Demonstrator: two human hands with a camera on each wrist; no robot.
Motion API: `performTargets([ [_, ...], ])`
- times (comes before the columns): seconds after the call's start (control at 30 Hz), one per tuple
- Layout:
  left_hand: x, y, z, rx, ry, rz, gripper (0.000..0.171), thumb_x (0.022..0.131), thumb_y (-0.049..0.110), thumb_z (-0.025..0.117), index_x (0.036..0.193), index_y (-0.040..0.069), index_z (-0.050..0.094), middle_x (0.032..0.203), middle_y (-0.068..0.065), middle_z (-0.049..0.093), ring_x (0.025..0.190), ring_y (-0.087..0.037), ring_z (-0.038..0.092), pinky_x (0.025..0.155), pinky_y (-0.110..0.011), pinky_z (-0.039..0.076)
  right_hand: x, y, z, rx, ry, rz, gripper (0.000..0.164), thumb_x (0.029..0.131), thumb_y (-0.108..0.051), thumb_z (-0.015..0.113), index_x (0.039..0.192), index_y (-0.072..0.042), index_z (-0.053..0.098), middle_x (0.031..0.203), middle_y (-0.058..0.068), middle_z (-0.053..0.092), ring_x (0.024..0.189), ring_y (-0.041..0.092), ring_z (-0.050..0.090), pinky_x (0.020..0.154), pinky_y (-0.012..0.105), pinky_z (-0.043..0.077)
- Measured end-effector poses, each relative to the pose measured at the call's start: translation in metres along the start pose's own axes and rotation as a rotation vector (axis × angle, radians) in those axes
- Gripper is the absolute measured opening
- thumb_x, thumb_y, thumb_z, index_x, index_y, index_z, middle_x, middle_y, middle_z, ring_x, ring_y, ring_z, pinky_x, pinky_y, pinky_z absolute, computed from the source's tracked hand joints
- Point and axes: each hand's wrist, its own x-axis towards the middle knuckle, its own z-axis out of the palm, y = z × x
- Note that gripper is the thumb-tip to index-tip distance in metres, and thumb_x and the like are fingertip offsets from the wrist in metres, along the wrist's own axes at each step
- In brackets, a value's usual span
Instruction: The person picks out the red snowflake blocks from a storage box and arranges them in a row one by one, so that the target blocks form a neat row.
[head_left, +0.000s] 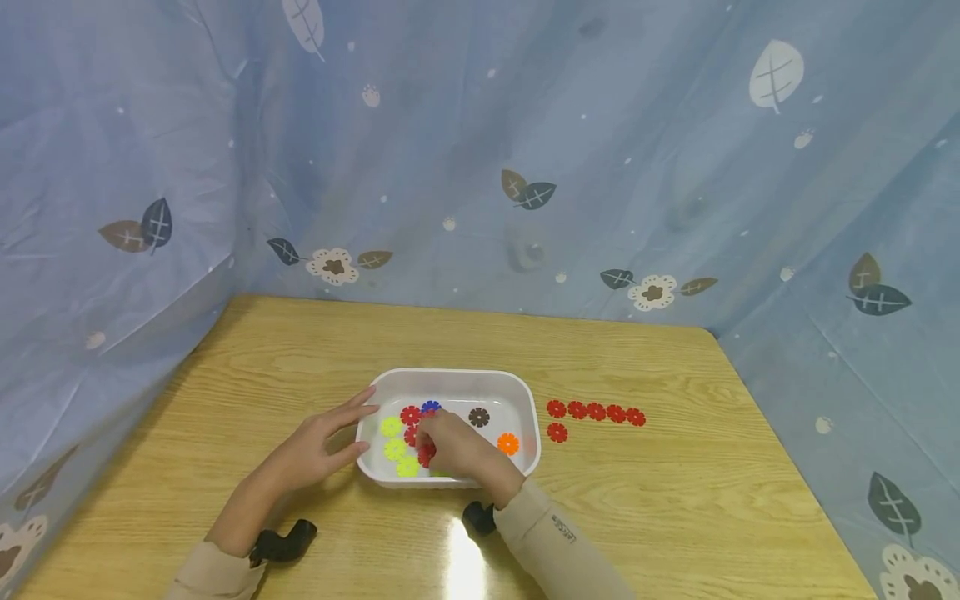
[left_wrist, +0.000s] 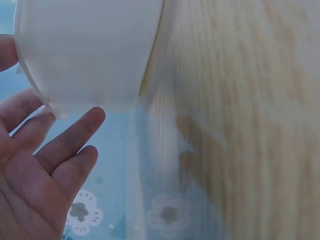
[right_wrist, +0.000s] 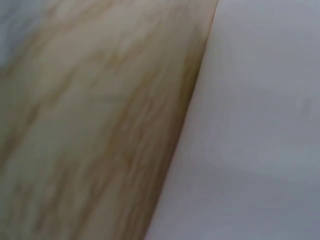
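A white plastic tray (head_left: 450, 382) stands mid-table, with notched plastic discs inside. Its left part holds red discs (head_left: 410, 414) and yellow-green discs (head_left: 394, 449). A blue disc (head_left: 431, 407), a brown disc (head_left: 479, 417) and an orange disc (head_left: 507, 444) lie there too. At the tray's left end is my left hand (head_left: 311, 446), fingers spread and fairly straight; the left wrist view shows its thumb and fingers around the rim. My right hand (head_left: 457, 448) reaches into the tray over the red discs, its fingertips partly hidden. The right wrist view shows only the tray's outer wall (right_wrist: 260, 125) and wood.
Right of the tray, several red discs (head_left: 596, 411) form a row on the wooden table (head_left: 675, 500). One more red disc (head_left: 557, 432) lies below the row's left end. A patterned blue curtain (head_left: 450, 150) encloses the table's back and sides.
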Motion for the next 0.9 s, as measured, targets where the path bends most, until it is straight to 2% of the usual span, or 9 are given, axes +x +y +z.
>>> performTargets([
  [0.1, 0.0, -0.001, -0.001, -0.001, 0.002, -0.002, 0.05, 0.091, 0.03, 0.064, 0.136, 0.012, 0.052, 0.154, -0.003, 0.033, 0.136, -0.032, 0.039, 0.105, -0.054, 0.038, 0.0, -0.001, -0.001, 0.03, 0.0, 0.004, 0.024, 0.073, 0.004, 0.072, 0.08, -0.016, 0.061, 0.074, -0.007, 0.052, 0.074, 0.008, 0.045, 0.063, 0.015, 0.041],
  [0.27, 0.0, -0.001, -0.001, -0.002, -0.001, 0.005, 0.05, 0.091, 0.029, 0.064, 0.136, 0.012, 0.052, 0.153, -0.005, 0.034, 0.135, -0.032, 0.039, 0.105, -0.054, 0.037, -0.002, 0.001, -0.001, 0.173, 0.005, 0.014, 0.023, 0.075, 0.003, 0.071, 0.084, -0.016, 0.061, 0.076, -0.007, 0.055, 0.074, 0.009, 0.049, 0.065, 0.017, 0.043],
  [0.53, -0.001, -0.001, 0.001, -0.033, -0.003, 0.009, 0.049, 0.092, 0.027, 0.063, 0.137, 0.011, 0.051, 0.154, -0.007, 0.032, 0.136, -0.034, 0.037, 0.105, -0.055, 0.037, -0.01, 0.01, -0.01, 0.341, 0.017, -0.092, 0.019, 0.08, 0.0, 0.07, 0.093, -0.014, 0.069, 0.086, -0.008, 0.066, 0.078, 0.004, 0.056, 0.074, 0.017, 0.049],
  [0.67, 0.0, -0.001, 0.0, -0.017, -0.001, 0.009, 0.049, 0.091, 0.027, 0.063, 0.136, 0.011, 0.052, 0.153, -0.005, 0.033, 0.136, -0.033, 0.038, 0.104, -0.055, 0.038, -0.017, 0.018, -0.02, 0.444, 0.042, -0.128, 0.025, 0.082, 0.002, 0.066, 0.102, -0.011, 0.07, 0.097, -0.003, 0.07, 0.087, 0.007, 0.062, 0.083, 0.02, 0.052],
  [0.9, 0.001, -0.001, -0.002, -0.023, -0.002, 0.005, 0.049, 0.091, 0.027, 0.063, 0.136, 0.012, 0.052, 0.154, -0.005, 0.032, 0.136, -0.033, 0.037, 0.105, -0.055, 0.037, -0.032, 0.038, -0.038, 0.65, 0.117, -0.135, 0.03, 0.083, 0.005, 0.063, 0.112, -0.003, 0.067, 0.107, 0.009, 0.069, 0.095, 0.017, 0.063, 0.084, 0.023, 0.052],
])
